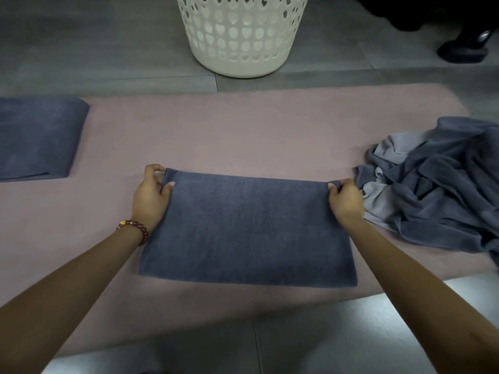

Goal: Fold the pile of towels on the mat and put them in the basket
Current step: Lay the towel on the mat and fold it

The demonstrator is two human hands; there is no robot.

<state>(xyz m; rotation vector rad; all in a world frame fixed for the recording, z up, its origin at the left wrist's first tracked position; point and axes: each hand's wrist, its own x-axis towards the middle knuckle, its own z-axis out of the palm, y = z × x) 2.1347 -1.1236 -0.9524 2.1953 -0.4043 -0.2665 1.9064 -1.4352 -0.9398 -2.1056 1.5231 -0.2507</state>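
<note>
Fingers (pixel 156 168), L hand (pixel 151 197) & R hand (pixel 346 201), pinch towel (pixel 248 228) far corners; pile (pixel 437 184) beside R (basket (pixel 243 36) beyond).

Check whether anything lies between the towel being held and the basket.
Nothing visible does. Only bare mat and floor separate the held towel from the basket. The folded towel lies off left, the unfolded pile off right.

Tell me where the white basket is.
In the head view the white basket stands top centre on the grey floor, just beyond the far edge of the pink mat.
</note>
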